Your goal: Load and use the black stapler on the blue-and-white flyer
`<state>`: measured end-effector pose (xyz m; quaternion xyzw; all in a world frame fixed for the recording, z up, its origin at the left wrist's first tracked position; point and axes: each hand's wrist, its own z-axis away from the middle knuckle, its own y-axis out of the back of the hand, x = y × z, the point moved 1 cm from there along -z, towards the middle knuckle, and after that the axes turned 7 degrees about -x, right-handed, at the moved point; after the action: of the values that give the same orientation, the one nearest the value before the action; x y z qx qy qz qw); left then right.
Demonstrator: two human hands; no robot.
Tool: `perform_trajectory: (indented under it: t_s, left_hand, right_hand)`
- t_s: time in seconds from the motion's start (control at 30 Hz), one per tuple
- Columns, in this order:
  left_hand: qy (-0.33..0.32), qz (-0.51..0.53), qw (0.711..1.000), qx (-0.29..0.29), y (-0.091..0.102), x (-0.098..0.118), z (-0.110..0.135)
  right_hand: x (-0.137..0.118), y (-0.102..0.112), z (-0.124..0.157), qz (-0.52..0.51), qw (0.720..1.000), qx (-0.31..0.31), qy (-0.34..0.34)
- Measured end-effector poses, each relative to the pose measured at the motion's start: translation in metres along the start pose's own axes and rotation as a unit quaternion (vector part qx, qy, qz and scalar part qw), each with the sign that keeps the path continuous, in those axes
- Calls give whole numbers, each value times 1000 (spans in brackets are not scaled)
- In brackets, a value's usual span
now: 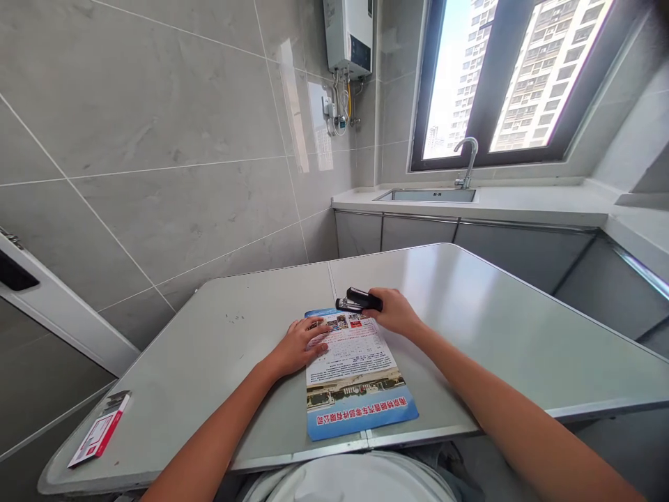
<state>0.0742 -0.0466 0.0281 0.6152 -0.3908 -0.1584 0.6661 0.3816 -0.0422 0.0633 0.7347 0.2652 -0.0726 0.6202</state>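
Note:
A printed leaflet point(355, 373) with a blue border and a photo band lies on the table, its large lettering upside down to me. My left hand point(300, 345) rests flat on its left upper part, fingers spread. In my right hand point(394, 310) is a black stapler point(360, 300), gripped from the right at the leaflet's far edge. The stapler's jaws point left and look apart. Whether paper sits between them I cannot make out.
The pale table point(496, 335) has a seam down its middle. Several small staple-like bits point(235, 318) lie at the left. A red and white packet point(100, 429) is near the left corner. Beyond are a counter with a sink point(428, 195), and a tiled wall point(182, 139).

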Motion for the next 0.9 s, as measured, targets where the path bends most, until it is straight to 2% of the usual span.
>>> perform_trajectory:
  t_s: [0.17,0.3,0.6,0.9]
  left_hand:
    - [49,67,989,124,5,-7,-3]
    - [88,87,978,166,9,-12,-3]
    - [99,94,980,147,6,-11,-2]
    - [107,91,982,122,8,-8,2]
  right_hand:
    - [-44,-30,13,-52,988,-83,120]
    - [-51,-36,17,-44,978,-132,158]
    - [-36,-26,11,-54,955,-187,223]
    - [4,2,3,-48,944,-259,197]
